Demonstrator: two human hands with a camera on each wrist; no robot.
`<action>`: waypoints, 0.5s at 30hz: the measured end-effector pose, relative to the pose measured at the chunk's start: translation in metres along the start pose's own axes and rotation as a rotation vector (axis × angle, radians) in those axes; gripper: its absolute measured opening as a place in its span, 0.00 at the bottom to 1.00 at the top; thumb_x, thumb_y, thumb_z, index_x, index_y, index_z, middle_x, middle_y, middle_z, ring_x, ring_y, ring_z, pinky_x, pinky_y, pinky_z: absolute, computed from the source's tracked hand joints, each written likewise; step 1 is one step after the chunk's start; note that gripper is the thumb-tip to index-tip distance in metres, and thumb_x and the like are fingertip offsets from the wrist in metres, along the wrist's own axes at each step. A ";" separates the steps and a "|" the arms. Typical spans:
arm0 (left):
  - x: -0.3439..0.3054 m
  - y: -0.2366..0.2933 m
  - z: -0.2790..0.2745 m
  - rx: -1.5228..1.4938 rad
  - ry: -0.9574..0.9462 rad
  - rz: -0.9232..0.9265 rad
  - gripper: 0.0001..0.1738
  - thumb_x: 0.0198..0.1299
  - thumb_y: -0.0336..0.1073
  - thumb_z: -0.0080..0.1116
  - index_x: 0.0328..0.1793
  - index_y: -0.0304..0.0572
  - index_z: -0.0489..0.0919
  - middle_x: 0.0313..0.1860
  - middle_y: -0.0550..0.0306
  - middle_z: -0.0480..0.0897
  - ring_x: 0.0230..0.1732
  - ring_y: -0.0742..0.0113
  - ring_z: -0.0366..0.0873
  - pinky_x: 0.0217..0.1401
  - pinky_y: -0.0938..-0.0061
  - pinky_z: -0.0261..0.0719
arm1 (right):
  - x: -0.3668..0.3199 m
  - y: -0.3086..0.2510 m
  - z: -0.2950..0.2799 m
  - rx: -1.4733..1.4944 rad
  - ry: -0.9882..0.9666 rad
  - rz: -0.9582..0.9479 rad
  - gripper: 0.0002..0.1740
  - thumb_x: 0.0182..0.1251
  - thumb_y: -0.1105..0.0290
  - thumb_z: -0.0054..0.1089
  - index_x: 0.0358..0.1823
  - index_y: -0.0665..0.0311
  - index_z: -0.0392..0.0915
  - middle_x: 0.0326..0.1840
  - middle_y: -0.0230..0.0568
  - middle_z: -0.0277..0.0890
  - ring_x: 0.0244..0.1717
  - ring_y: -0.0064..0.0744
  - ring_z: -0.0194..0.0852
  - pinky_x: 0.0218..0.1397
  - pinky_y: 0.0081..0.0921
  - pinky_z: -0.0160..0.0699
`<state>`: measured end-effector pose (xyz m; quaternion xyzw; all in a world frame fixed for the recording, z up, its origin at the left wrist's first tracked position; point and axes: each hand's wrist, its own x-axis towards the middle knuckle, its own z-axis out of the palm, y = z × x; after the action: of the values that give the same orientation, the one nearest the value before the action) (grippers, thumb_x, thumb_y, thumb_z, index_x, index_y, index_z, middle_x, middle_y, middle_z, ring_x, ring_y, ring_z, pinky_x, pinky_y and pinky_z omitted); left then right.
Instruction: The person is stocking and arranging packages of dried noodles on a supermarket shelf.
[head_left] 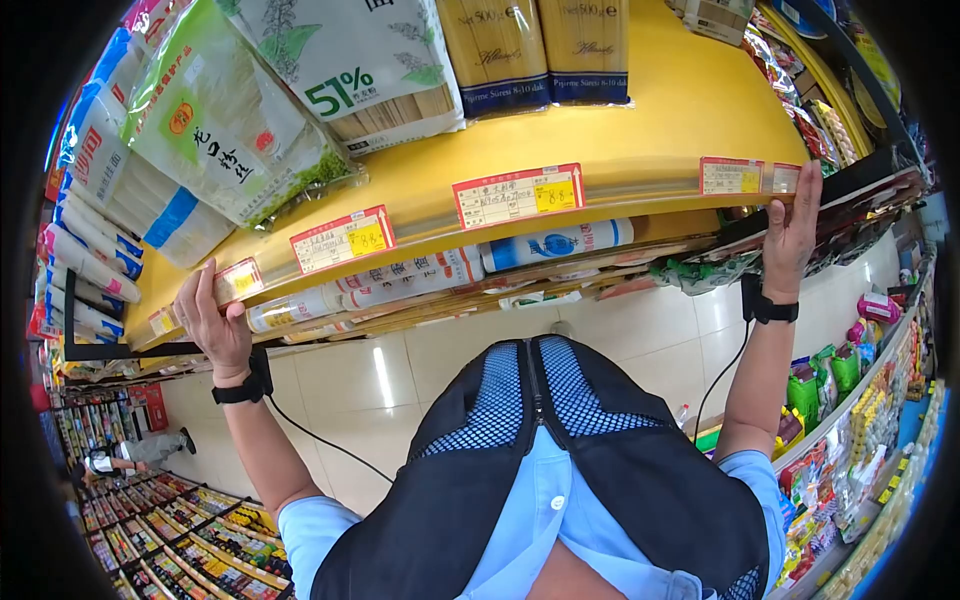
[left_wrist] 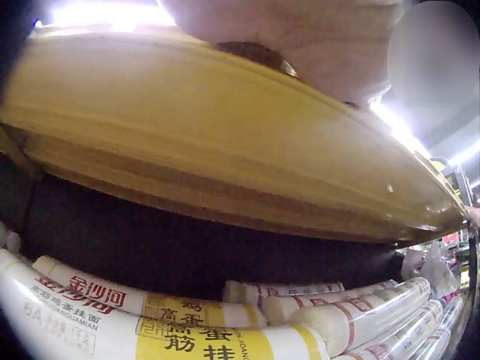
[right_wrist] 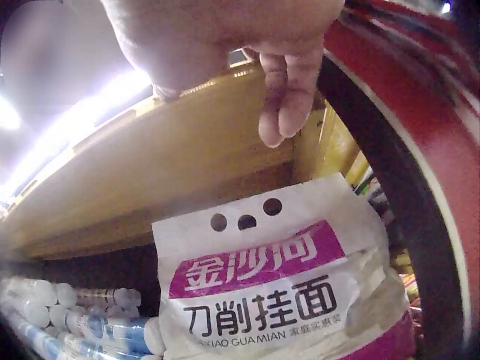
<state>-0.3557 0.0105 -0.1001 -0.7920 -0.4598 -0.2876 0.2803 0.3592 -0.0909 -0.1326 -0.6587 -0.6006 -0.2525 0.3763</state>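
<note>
In the head view, your left hand (head_left: 212,322) and right hand (head_left: 790,232) rest open, fingers straight, on the front edge of the yellow shelf (head_left: 640,150), one towards each end. The shelf's long axis runs left to right. It carries noodle bags (head_left: 230,120), and open tiled floor (head_left: 640,330) lies below.

In the left wrist view, the shelf's underside (left_wrist: 225,142) spans noodle rolls (left_wrist: 150,322) lying on their sides.

In the right wrist view, your fingers (right_wrist: 289,97) reach over the edge above a white noodle bag (right_wrist: 277,292).

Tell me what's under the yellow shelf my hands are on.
Wrapped noodle rolls lie in a row under the yellow shelf, with a white and purple noodle bag near the right hand. The space behind them is too dark to see.
</note>
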 end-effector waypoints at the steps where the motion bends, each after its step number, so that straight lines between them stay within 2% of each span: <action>1: 0.002 0.000 -0.001 0.001 -0.017 0.000 0.44 0.76 0.70 0.37 0.68 0.36 0.80 0.59 0.44 0.80 0.59 0.48 0.75 0.67 0.57 0.68 | 0.000 0.001 0.002 0.003 0.031 -0.015 0.40 0.81 0.35 0.40 0.84 0.50 0.61 0.87 0.44 0.53 0.85 0.50 0.53 0.82 0.40 0.62; 7: 0.019 0.015 -0.019 -0.076 -0.115 -0.035 0.42 0.74 0.69 0.44 0.69 0.36 0.80 0.58 0.46 0.81 0.59 0.45 0.77 0.67 0.55 0.70 | 0.005 0.001 0.000 0.035 -0.037 0.051 0.40 0.81 0.35 0.36 0.81 0.53 0.65 0.85 0.46 0.57 0.83 0.50 0.57 0.81 0.42 0.63; 8: 0.019 0.016 -0.021 -0.090 -0.130 -0.044 0.41 0.74 0.68 0.46 0.70 0.36 0.79 0.58 0.46 0.81 0.59 0.45 0.77 0.67 0.55 0.70 | 0.006 0.005 -0.002 0.044 -0.047 0.021 0.36 0.82 0.41 0.47 0.80 0.55 0.66 0.84 0.49 0.57 0.81 0.51 0.60 0.78 0.44 0.68; 11: 0.019 0.014 -0.026 -0.065 -0.147 -0.035 0.39 0.73 0.64 0.52 0.73 0.36 0.78 0.61 0.45 0.82 0.61 0.46 0.78 0.68 0.55 0.70 | 0.002 0.009 0.002 0.242 0.022 0.033 0.33 0.82 0.49 0.54 0.79 0.59 0.65 0.84 0.50 0.56 0.80 0.47 0.62 0.77 0.42 0.68; 12: 0.015 0.012 -0.024 -0.022 -0.111 -0.013 0.40 0.71 0.63 0.55 0.74 0.36 0.76 0.65 0.45 0.82 0.65 0.47 0.78 0.69 0.55 0.70 | 0.000 0.004 0.001 0.422 0.040 0.129 0.33 0.80 0.56 0.60 0.79 0.62 0.65 0.84 0.51 0.57 0.81 0.45 0.60 0.75 0.38 0.71; 13: 0.013 0.013 -0.023 0.000 -0.085 0.012 0.39 0.70 0.62 0.58 0.74 0.37 0.77 0.67 0.45 0.81 0.67 0.46 0.77 0.71 0.55 0.71 | 0.002 -0.002 -0.004 0.301 0.067 0.078 0.30 0.79 0.59 0.61 0.77 0.61 0.68 0.84 0.49 0.60 0.69 0.39 0.73 0.63 0.30 0.80; 15: 0.014 0.025 -0.023 -0.020 -0.054 0.023 0.37 0.68 0.59 0.61 0.73 0.39 0.78 0.68 0.45 0.80 0.69 0.45 0.76 0.72 0.55 0.71 | 0.000 -0.004 -0.015 0.120 -0.007 0.080 0.28 0.77 0.64 0.65 0.75 0.61 0.71 0.83 0.47 0.62 0.48 0.28 0.78 0.47 0.23 0.82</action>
<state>-0.3323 -0.0084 -0.0785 -0.8074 -0.4553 -0.2677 0.2631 0.3574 -0.1024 -0.1232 -0.6591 -0.5893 -0.1985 0.4229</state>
